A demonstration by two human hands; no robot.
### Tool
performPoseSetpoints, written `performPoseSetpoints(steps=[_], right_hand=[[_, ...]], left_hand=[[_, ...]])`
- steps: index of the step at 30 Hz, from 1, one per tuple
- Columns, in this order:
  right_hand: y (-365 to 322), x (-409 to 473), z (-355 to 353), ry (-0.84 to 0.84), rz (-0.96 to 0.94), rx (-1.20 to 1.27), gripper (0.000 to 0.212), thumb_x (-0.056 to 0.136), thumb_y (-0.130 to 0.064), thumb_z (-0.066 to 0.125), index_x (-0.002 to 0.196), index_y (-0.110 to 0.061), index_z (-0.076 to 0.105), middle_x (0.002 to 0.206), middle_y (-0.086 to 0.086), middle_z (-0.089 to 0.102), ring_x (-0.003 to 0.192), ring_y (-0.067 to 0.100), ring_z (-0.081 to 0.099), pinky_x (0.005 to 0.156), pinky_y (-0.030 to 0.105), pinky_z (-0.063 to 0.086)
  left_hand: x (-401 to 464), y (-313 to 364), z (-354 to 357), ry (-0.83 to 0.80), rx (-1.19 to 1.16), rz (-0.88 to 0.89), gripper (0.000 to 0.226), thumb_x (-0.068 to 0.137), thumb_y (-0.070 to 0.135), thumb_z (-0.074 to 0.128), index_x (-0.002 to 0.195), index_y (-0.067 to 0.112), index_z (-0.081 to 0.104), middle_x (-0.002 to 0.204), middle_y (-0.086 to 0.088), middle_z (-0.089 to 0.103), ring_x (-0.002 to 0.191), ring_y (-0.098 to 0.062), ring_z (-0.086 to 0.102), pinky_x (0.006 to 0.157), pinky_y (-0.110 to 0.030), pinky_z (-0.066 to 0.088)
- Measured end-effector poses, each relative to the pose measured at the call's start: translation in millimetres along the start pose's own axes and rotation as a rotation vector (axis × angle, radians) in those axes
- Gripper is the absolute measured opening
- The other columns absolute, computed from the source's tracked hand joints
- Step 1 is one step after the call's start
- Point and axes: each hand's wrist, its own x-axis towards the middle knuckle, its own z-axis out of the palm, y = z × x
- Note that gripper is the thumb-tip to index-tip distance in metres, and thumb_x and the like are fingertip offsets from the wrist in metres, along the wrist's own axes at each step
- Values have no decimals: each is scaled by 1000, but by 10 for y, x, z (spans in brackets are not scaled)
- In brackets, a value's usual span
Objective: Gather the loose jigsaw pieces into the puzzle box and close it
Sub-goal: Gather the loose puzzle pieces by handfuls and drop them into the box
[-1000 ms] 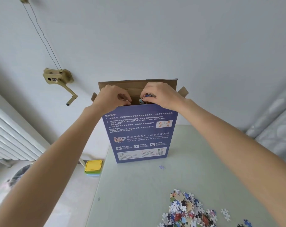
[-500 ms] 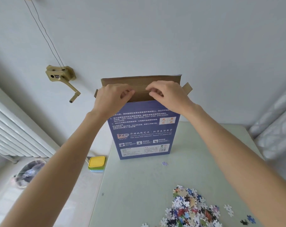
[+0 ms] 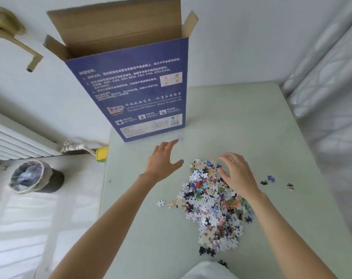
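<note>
The blue puzzle box [image 3: 135, 87] stands upright at the table's far left, its brown top flaps open. A heap of loose jigsaw pieces [image 3: 211, 202] lies on the pale green table [image 3: 241, 121] in front of me. My left hand [image 3: 163, 161] hovers over the table left of the heap, fingers spread, its fingertips near a single pale piece [image 3: 180, 139]. My right hand [image 3: 235, 174] is over the heap's far right side with fingers loosely bent, holding nothing that I can see.
Stray pieces lie right of the heap [image 3: 270, 178] and near the front edge [image 3: 206, 251]. A radiator [image 3: 12, 141] and a lined bin [image 3: 33, 177] are on the floor to the left. A yellow block [image 3: 102, 154] sits by the table's left edge.
Both hands have left the box's open top and come down to the table near the heap. The view has tilted down.
</note>
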Motion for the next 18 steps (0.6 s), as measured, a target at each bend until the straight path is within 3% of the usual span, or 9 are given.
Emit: performPoseSetpoints(steps=[5, 9, 15, 18], right_hand=[[478, -349, 246, -242, 411, 89, 75, 82, -47, 62, 144, -28, 24, 150, 8, 22, 138, 30, 20, 109, 51, 27], [592, -306, 355, -257, 580, 163, 89, 79, -54, 63, 147, -31, 11, 153, 8, 12, 140, 33, 12, 107, 54, 24], [483, -127, 478, -244, 408, 84, 83, 79, -60, 57, 145, -29, 19, 143, 7, 28, 131, 27, 26, 102, 47, 35], [383, -150, 518, -352, 262, 75, 94, 74, -68, 56, 147, -29, 10, 143, 6, 28, 129, 25, 28, 100, 43, 39]], left_hand=[[46, 137, 773, -342, 12, -163, 100, 72, 59, 67, 147, 24, 12, 146, -9, 25, 132, -29, 27, 100, -42, 39], [129, 298, 1057, -303, 15, -181, 106, 67, 58, 72, 146, 22, 12, 144, -9, 22, 131, -27, 24, 95, -40, 43], [334, 525, 1168, -315, -28, -111, 109, 66, 59, 73, 147, 25, 9, 143, -7, 23, 130, -25, 23, 99, -41, 41], [391, 556, 1184, -402, 96, 16, 114, 58, 57, 78, 146, 31, 10, 141, -5, 21, 128, -25, 21, 99, -45, 41]])
